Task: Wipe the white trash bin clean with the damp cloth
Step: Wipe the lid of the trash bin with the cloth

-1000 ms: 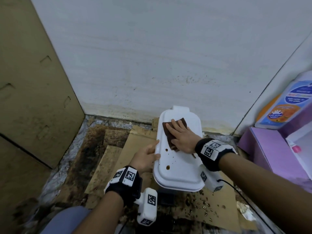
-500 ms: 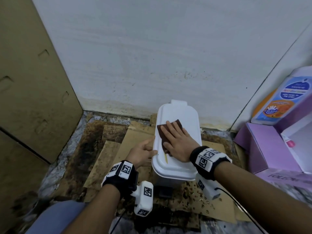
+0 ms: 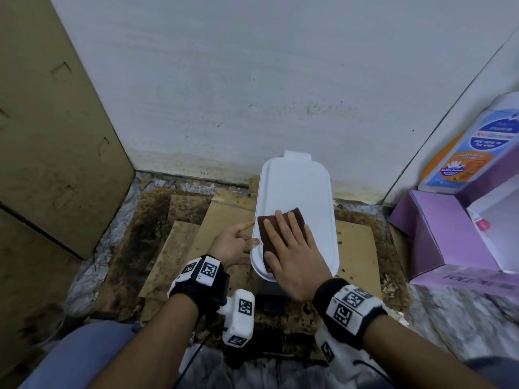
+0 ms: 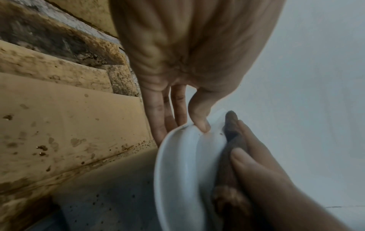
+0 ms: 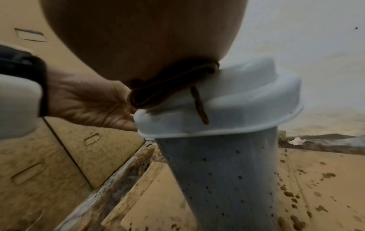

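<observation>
The white trash bin [image 3: 303, 192] stands against the wall with its lid down. My right hand [image 3: 283, 237] lies flat on a dark brown cloth [image 3: 265, 234] and presses it onto the near left part of the lid. In the right wrist view the folded cloth [image 5: 168, 87] is squeezed between my palm and the lid [image 5: 247, 96], and the bin's body [image 5: 217, 171] is speckled with dark spots. My left hand [image 3: 247, 233] holds the lid's left edge, with the thumb [image 4: 199, 123] on top of the rim and the fingers down along the side.
Stained cardboard sheets [image 3: 179, 248] cover the wet floor around the bin. A tall cardboard panel [image 3: 56, 136] stands at the left. At the right are a purple box [image 3: 438, 234] and a large cleaner bottle [image 3: 471, 153]. A black pedal [image 3: 271, 299] juts from the bin's base.
My right hand has slid the cloth from the far half of the lid to its near left part. The brown spots seen earlier on the lid are gone. My left hand stays at the rim.
</observation>
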A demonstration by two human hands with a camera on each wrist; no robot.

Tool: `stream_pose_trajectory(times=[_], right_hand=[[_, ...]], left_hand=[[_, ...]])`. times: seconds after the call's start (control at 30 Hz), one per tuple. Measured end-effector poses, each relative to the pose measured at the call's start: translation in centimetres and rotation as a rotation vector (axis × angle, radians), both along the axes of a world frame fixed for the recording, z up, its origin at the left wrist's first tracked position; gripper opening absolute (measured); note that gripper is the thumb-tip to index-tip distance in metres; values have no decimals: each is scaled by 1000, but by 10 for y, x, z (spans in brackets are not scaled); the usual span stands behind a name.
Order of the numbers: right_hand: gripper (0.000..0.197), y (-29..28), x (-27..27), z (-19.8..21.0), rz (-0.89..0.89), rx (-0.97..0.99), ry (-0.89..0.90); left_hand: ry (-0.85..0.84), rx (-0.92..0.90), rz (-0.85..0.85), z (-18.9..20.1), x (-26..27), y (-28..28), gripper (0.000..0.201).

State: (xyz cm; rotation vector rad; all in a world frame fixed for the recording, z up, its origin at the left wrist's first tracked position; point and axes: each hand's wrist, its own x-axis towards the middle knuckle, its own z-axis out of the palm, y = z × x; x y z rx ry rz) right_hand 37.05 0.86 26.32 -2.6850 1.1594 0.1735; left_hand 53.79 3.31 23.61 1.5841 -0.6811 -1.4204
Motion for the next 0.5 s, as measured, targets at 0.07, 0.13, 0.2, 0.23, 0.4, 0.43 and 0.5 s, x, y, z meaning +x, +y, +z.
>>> stream_pose_trajectory(times=[0.07, 0.13, 0.2, 0.23, 0.4, 0.43, 0.5], right_hand=[[72, -15, 9, 1, -30, -4, -10], [64, -34, 21, 4, -72, 10, -6], [62, -47, 29, 7, -96, 34, 5], [62, -48, 31, 9, -93, 37, 11], [68, -16, 9, 4, -34, 0, 15], [72, -6, 5, 2, -19, -7, 12], [74, 7, -1, -1, -13, -5, 4]], left_hand=[[-12, 7, 6, 1, -1, 1, 55], [-26, 12, 10, 2, -1, 2, 55], [-46, 14, 6, 3, -1, 1, 56], [-46, 15, 5, 4, -1, 1, 57], [-11, 9, -10, 6, 0, 2, 57], [-11, 6, -17, 6, 0, 3, 57], [-15, 2, -31, 8, -1, 4, 55]])
